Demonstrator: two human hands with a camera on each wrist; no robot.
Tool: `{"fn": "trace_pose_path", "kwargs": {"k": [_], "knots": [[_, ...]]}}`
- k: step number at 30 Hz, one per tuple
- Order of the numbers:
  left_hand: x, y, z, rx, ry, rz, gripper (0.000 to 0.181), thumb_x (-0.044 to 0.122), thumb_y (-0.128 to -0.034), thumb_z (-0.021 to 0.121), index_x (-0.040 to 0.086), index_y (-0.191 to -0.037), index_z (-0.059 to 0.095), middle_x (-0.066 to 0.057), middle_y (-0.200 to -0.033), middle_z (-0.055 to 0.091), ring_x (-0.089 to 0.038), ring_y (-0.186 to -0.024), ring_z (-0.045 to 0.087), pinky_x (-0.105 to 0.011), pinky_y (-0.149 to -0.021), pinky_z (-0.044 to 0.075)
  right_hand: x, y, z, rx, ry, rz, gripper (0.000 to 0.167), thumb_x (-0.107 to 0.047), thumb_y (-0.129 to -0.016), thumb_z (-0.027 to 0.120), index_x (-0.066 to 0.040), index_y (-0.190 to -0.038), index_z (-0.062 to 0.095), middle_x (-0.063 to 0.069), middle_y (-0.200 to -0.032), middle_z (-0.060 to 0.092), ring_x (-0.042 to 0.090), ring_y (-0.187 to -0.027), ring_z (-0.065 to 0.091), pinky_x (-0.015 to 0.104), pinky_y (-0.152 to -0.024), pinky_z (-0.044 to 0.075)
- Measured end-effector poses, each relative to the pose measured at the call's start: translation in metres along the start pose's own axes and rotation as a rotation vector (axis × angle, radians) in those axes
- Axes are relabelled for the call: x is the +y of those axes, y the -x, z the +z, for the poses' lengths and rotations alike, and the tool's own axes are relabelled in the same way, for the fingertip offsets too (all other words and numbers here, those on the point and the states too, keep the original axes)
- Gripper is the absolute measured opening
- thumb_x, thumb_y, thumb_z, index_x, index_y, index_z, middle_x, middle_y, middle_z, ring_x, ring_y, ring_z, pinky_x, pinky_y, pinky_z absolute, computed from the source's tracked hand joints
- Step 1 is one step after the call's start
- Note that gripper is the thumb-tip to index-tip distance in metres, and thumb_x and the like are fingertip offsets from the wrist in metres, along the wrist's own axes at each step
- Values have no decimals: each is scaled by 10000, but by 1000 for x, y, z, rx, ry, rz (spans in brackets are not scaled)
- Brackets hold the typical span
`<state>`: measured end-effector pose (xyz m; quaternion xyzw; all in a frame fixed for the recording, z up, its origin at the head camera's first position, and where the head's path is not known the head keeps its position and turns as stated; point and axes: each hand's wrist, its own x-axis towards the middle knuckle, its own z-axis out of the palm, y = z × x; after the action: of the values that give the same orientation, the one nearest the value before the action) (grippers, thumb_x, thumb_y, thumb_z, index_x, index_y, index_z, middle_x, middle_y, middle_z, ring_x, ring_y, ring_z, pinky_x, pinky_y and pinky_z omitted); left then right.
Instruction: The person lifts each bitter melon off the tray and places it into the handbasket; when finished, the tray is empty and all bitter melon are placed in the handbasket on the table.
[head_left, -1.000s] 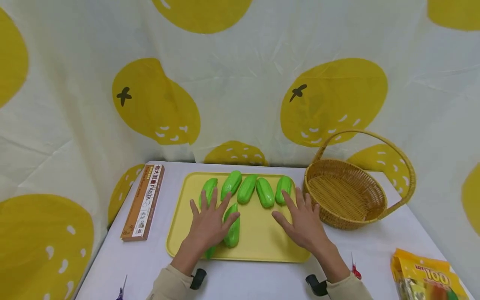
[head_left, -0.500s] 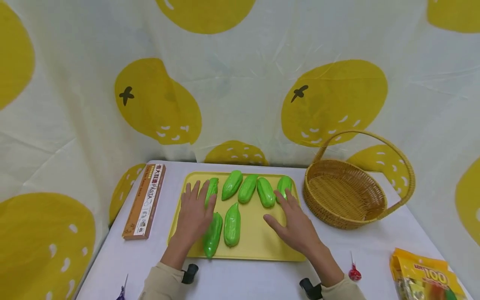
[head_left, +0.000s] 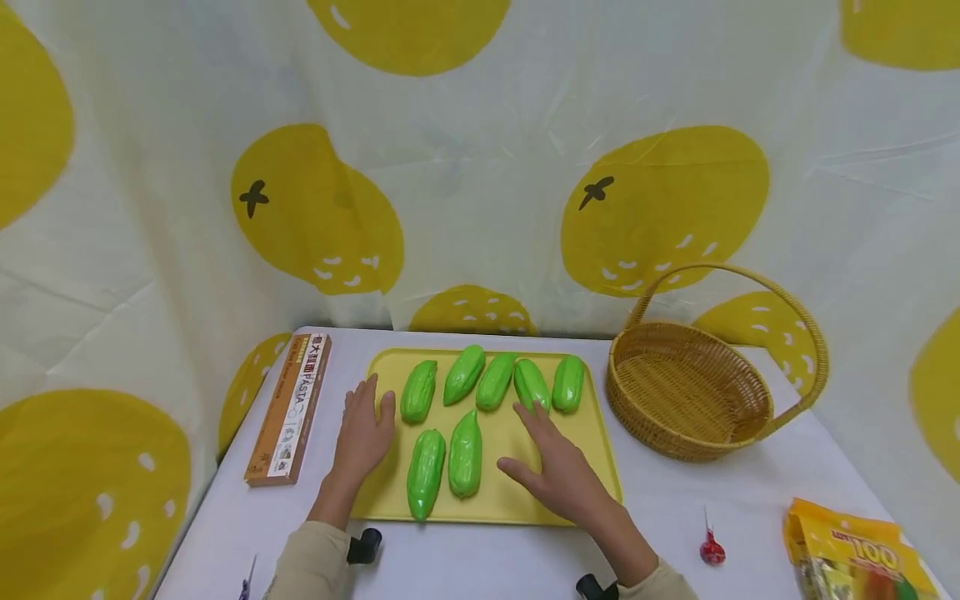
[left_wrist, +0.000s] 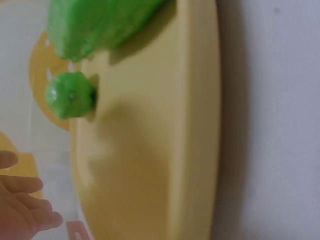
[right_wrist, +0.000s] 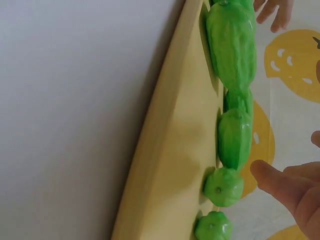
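On the yellow tray (head_left: 525, 500) lie several green vegetables: a row along the back, among them one at the left (head_left: 418, 392) and one at the right (head_left: 568, 384), and two nearer the front (head_left: 426, 473) (head_left: 465, 455). My left hand (head_left: 363, 433) hovers over the tray's left edge, fingers extended, holding nothing. Over the right half of the tray is my right hand (head_left: 558, 471), fingers spread and empty. The left wrist view has the left hand (left_wrist: 22, 200) beside the tray rim (left_wrist: 197, 125); the right wrist view has the right hand (right_wrist: 295, 192) near the vegetables (right_wrist: 232, 47).
A long pasta box (head_left: 288, 408) lies left of the tray. To its right stands a wicker basket (head_left: 690, 392) with a tall handle. A red lollipop (head_left: 712, 550), a yellow candy bag (head_left: 855, 550) and part of a purple item (head_left: 245, 588) lie near the front.
My left hand has moved left, uncovering the vegetables beneath it. My right hand has shifted left and toward the front. The vegetables have stayed in place.
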<state>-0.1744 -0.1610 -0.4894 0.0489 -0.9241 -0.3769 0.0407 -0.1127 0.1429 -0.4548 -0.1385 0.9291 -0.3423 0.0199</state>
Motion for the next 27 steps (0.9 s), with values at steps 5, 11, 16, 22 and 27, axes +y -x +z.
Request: {"fn": "trace_pose_path", "kwargs": {"k": [5, 11, 16, 22, 27], "knots": [[-13, -4, 2, -28, 44, -55, 669, 421, -1092, 289, 3, -1608, 209, -302, -1656, 207, -529, -1541, 126, -643, -1235, 145, -3, -2, 9, -22, -47, -9, 810, -506, -938, 677, -195, -1602, 333, 222, -1669, 265, 449, -1467, 403, 643, -1115, 393], [-18, -7, 2, -33, 72, -63, 680, 433, -1092, 294, -1, -1608, 204, -306, -1651, 216, -500, -1536, 188, -621, -1237, 178, -7, -3, 16, -38, -80, -2, 802, -482, -937, 689, -215, -1602, 332, 222, -1662, 285, 436, -1458, 423, 636, -1118, 395], [-16, -8, -1, -39, 41, -78, 687, 412, -1092, 296, -61, -1584, 219, -346, -1627, 232, -523, -1520, 202, -616, -1235, 186, -7, -4, 22, -49, -99, -13, 788, -442, -939, 702, -220, -1599, 335, 216, -1654, 310, 410, -1406, 498, 597, -1090, 444], [-21, -11, -2, -34, 3, -85, 655, 365, -1098, 298, -117, -1541, 281, -365, -1593, 289, -536, -1493, 258, -608, -1227, 220, -9, -10, 30, -87, -134, -51, 791, -455, -947, 687, -184, -1597, 327, 268, -1635, 313, 408, -1268, 618, 540, -995, 529], [-29, -15, 1, 6, -19, -62, 594, 301, -1082, 374, -145, -1475, 389, -361, -1532, 401, -534, -1437, 368, -599, -1197, 301, -8, -14, 36, -121, -155, -56, 797, -474, -954, 669, -171, -1601, 316, 268, -1635, 314, 405, -1268, 620, 526, -979, 543]]}}
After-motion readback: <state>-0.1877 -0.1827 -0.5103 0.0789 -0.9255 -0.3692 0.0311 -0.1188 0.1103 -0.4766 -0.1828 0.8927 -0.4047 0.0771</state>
